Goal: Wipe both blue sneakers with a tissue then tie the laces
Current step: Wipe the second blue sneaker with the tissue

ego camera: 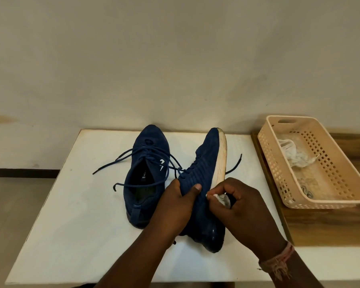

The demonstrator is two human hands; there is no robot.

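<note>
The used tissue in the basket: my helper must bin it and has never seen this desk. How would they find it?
Start at the white table with the two blue sneakers, then look right to the peach perforated basket on the wooden surface. The crumpled white tissue lies inside it near the far end, unlike the small greyish wad pinched in the right hand.

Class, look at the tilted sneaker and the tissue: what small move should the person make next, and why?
Probably slide the tissue in the right hand forward along the pale sole. The left hand holds the tilted sneaker steady, and the sole looks scuffed.
</note>
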